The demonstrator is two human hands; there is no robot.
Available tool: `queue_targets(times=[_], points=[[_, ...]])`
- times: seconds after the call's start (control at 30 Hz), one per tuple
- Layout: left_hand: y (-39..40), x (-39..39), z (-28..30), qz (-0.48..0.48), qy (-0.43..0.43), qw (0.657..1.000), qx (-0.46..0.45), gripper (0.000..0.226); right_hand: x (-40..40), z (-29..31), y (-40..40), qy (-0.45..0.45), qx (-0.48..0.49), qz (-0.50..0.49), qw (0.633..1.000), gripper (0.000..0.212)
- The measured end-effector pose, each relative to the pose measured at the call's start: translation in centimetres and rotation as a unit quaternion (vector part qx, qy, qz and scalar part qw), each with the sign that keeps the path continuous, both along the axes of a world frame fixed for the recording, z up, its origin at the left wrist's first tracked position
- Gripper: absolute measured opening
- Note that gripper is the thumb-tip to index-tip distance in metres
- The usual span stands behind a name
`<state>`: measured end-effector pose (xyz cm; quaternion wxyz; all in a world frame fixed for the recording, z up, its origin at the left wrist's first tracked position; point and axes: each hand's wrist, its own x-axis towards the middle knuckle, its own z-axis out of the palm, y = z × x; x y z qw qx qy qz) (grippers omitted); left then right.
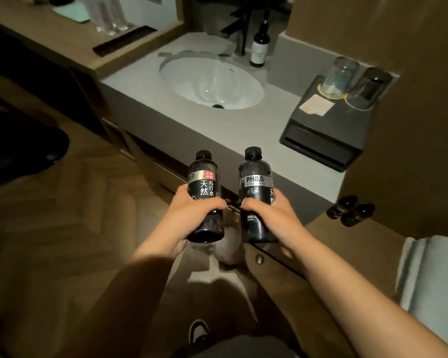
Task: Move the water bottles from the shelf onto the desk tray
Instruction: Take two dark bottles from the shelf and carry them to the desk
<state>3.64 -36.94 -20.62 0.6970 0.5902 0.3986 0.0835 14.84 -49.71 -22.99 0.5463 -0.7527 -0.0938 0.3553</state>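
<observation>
The left hand [192, 210] is gripping one dark water bottle [204, 196] around its lower body, and the right hand [265, 213] is gripping a second water bottle [256, 195] the same way, fingers curled round the labels. Both bottles are standing nearly upright, caps up, close beside each other but apart, and hovering in the air just short of the bench [243, 130] edge. Two more small dark bottles [351, 211] are sitting on a wooden shelf [347, 244] off to the right of the right hand.

The person is, by the look of it, carrying this pair toward its drop-off. A dark tray [318, 135] holding two upturned glasses [352, 81] is lying ahead and to the right of the hands; whether this is the desk tray meant cannot be told. The sink [210, 82] is lying straight ahead.

To carry well, the person is best keeping the bottles vertical and slightly separated so they are not knocking together, lifting them above the bench edge before going forward. On setting down, the bases ought to land flat on bare tray surface, steering well away from the glasses, with each hand letting go only once its bottle is standing steady.
</observation>
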Motion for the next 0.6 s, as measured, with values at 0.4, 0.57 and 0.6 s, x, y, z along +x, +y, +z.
queue_targets(times=[0.4, 0.57, 0.6], points=[[12.3, -5.7, -1.2, 0.138, 0.016, 0.99, 0.007, 0.034, -1.6, -0.7, 16.7, 0.036, 0.006, 0.171, 0.985, 0.04], [17.5, -4.1, -1.0, 0.17, 0.025, 0.985, 0.017, 0.04, 0.3, -0.5, 23.0, 0.031, 0.025, 0.233, 0.972, 0.017], [18.6, -3.7, -0.8, 0.181, 0.022, 0.983, 0.014, 0.04, 0.9, -0.4, 24.4, 0.026, 0.027, 0.24, 0.97, 0.017]])
